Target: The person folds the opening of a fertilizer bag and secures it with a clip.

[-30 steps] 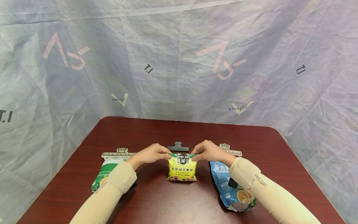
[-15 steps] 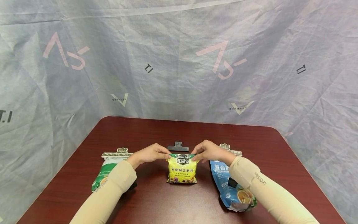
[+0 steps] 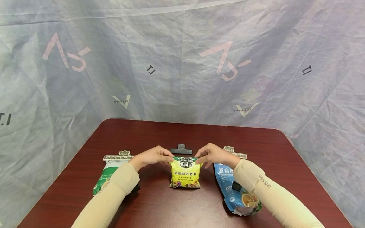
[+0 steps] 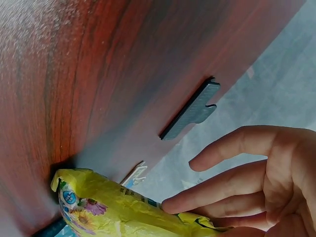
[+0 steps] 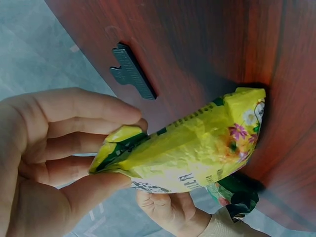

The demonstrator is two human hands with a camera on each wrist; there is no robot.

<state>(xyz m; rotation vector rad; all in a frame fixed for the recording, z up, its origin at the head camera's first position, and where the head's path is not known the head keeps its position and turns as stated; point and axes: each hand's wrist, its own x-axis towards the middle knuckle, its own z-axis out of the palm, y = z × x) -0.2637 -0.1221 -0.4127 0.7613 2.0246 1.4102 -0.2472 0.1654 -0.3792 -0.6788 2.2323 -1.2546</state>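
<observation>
A yellow fertilizer bag (image 3: 186, 174) with a green top stands upright at the middle of the table. My left hand (image 3: 154, 156) pinches its upper left corner between thumb and fingers. At the opposite corner, my right hand (image 3: 215, 155) pinches the top edge. In the right wrist view the bag's folded top (image 5: 116, 148) sits between thumb and fingers. The bag's lower end (image 4: 74, 197) appears to rest on the wood in the left wrist view. Just behind the bag lies a black clip (image 3: 181, 149), which neither hand touches.
A green-and-white bag (image 3: 109, 172) lies at left, partly behind the left forearm, with a metallic clip (image 3: 119, 156) beyond it. A blue bag (image 3: 228, 183) lies at right, with another metallic clip (image 3: 236, 154) behind. Grey cloth (image 3: 182, 79) hangs past the table's far edge.
The bag's lower edge has come slightly down and nearer to me, and its front looks more upright. Both hands keep their pinch at the corners, almost unmoved.
</observation>
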